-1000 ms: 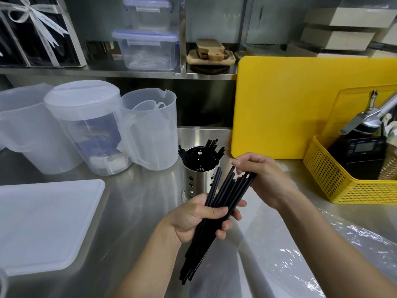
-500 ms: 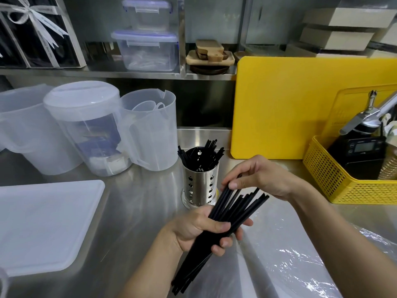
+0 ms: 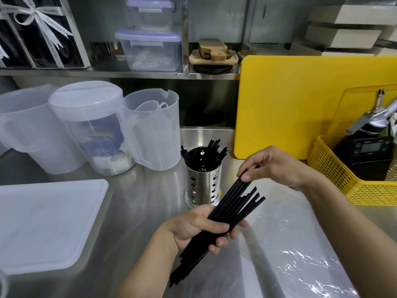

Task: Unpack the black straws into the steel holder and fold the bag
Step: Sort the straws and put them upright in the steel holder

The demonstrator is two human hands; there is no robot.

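My left hand (image 3: 194,227) grips a bundle of black straws (image 3: 231,206) around its middle, slanting from lower left to upper right. At the bundle's upper end my right hand (image 3: 271,166) pinches a few of the straws with its fingertips. Just beyond my left hand stands the perforated steel holder (image 3: 203,187) with several black straws (image 3: 204,155) upright in it. The clear plastic bag (image 3: 285,244) lies flat and crinkled on the steel counter beneath my right forearm.
Three translucent plastic jugs (image 3: 90,127) stand at the back left. A white plastic lid (image 3: 43,224) lies at the left. A yellow cutting board (image 3: 300,104) leans at the back, and a yellow basket (image 3: 352,179) with a scale sits at the right.
The straw bundle has tilted lower and shifted slightly right in my left hand. My right hand moved from covering the straw tips to pinching a few straws at the upper end.
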